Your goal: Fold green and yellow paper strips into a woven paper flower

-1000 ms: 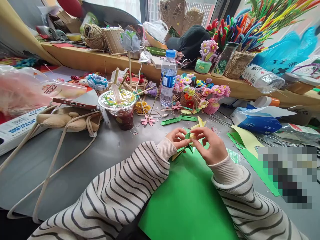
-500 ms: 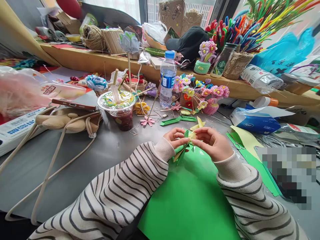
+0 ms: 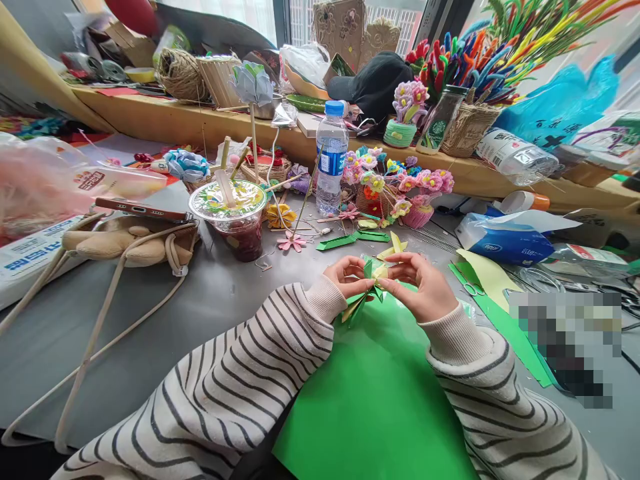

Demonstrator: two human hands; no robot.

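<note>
Between my two hands is a folded paper flower (image 3: 370, 283) made of green and pale yellow pieces. My left hand (image 3: 349, 277) pinches it from the left, thumb on the near side. From the right, my right hand (image 3: 414, 287) grips its pale yellow part between thumb and fingers; the fingertips partly hide it. Below the hands a large green paper sheet (image 3: 373, 393) slopes toward me. Just beyond them lie folded green strips (image 3: 336, 243) and a folded pale yellow piece (image 3: 393, 247).
A lidded drink cup (image 3: 245, 233) and a water bottle (image 3: 331, 160) stand behind my hands. Craft flowers (image 3: 373, 180) crowd the back. Green-handled scissors (image 3: 473, 289) rest on paper at right; a phone (image 3: 143, 208) lies on a strapped pouch at left.
The whole view has shifted slightly, so things sit a little further left. Both hands keep hold of the paper flower, with only slight finger movement.
</note>
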